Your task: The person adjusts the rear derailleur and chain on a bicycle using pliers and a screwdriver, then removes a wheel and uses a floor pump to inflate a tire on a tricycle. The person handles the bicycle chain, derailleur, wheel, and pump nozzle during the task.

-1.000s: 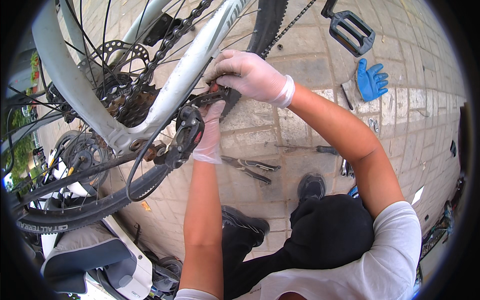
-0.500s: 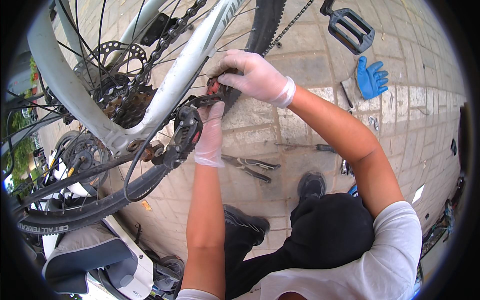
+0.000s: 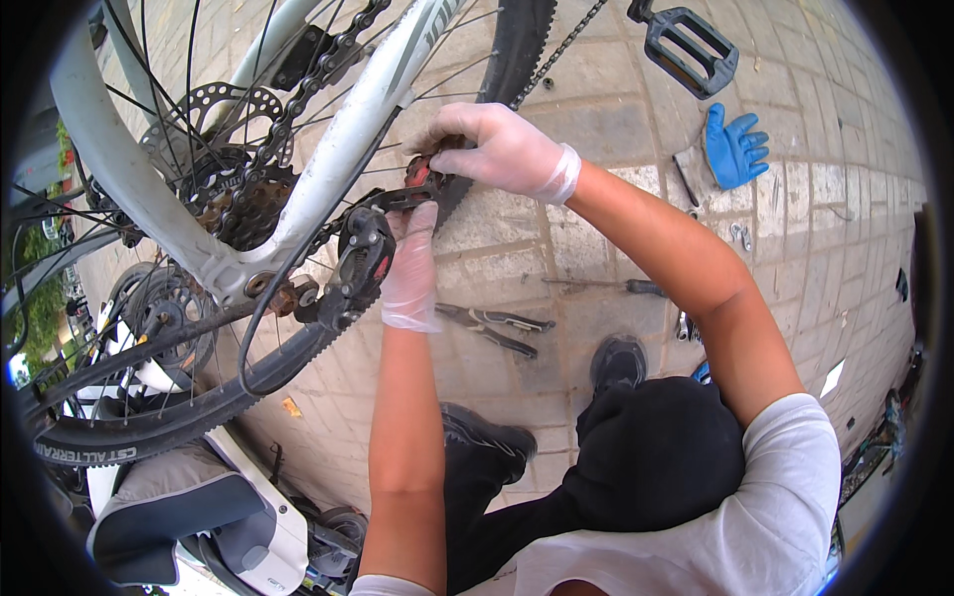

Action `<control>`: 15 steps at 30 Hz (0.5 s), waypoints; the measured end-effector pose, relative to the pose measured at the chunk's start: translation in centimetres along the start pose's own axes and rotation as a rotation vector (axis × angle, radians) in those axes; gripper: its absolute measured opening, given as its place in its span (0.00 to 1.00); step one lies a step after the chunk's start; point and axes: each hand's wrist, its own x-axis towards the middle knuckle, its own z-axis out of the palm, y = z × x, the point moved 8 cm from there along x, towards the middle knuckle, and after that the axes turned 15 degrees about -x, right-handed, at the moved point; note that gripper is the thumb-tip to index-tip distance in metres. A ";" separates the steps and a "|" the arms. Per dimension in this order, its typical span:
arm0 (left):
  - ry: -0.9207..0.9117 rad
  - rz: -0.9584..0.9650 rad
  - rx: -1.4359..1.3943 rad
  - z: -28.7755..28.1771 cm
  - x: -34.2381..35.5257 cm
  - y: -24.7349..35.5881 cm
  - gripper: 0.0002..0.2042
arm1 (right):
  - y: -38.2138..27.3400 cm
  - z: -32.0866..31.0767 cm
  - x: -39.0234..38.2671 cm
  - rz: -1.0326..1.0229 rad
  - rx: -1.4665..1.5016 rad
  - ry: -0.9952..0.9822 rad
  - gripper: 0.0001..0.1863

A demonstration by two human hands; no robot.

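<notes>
Rear derailleur [image 3: 366, 253] hangs off the bike's white frame [image 3: 348, 129], cage [image 3: 402, 199] stretched toward the tyre [image 3: 517, 50]. L. hand [image 3: 410, 268] comes from below, thumb closed on the cage, other fingertips hidden — prob. steadying it vs. swinging. R. hand [image 3: 507, 149] curls in from above, thumb and fingers nearly together by the red pulley [image 3: 419, 174]; can't tell if they're pinching it. Frame and tyre crowd access; pliers [image 3: 492, 323], screwdriver [image 3: 641, 287], blue glove [image 3: 735, 147] lie clear on the paving.
</notes>
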 end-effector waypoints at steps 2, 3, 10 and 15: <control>-0.008 0.015 0.021 0.1 0.0 0.3 0.13 | 0.1 0.2 -0.1 0.014 0.018 -0.005 0.14; -0.006 0.022 0.034 0.2 0.0 0.4 0.12 | 0.2 0.3 -0.1 0.017 0.031 -0.008 0.14; 0.057 0.033 0.250 0.1 -0.7 1.3 0.08 | 0.6 -1.5 -1.4 0.087 0.046 0.127 0.12; 0.016 0.028 0.194 -0.1 0.1 0.5 0.13 | 0.2 -2.7 -7.4 0.233 -0.089 0.159 0.11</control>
